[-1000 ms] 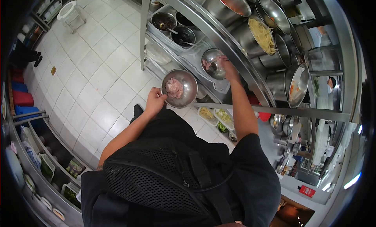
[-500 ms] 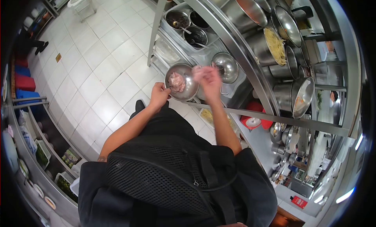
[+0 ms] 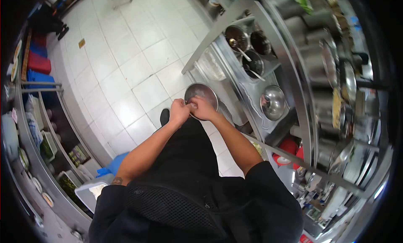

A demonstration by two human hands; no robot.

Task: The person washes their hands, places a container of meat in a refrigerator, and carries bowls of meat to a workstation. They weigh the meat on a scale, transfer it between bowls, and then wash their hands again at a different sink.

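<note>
A round metal bowl (image 3: 203, 90) is held in front of my dark trousers, beside the shelving. My left hand (image 3: 179, 112) is closed at its near left rim. My right hand (image 3: 203, 109) curls over the near side of the same bowl, fingers pressed together close to the left hand's thumb. What the right fingers hold, if anything, is hidden. The raw meat seen in the bowl earlier cannot be made out now.
On the metal rack's shelf are a shiny bowl (image 3: 273, 102) and several pots of dark sauce (image 3: 236, 37) with ladles. More pans (image 3: 329, 64) fill the upper shelf at right. A counter (image 3: 54, 134) with trays runs along the left. A person's dark shoes (image 3: 63, 32) show far left.
My right hand has come from near the shelf back to the bowl, beside my left hand. The bowl now sits farther from the rack. The view has shifted and turned.
</note>
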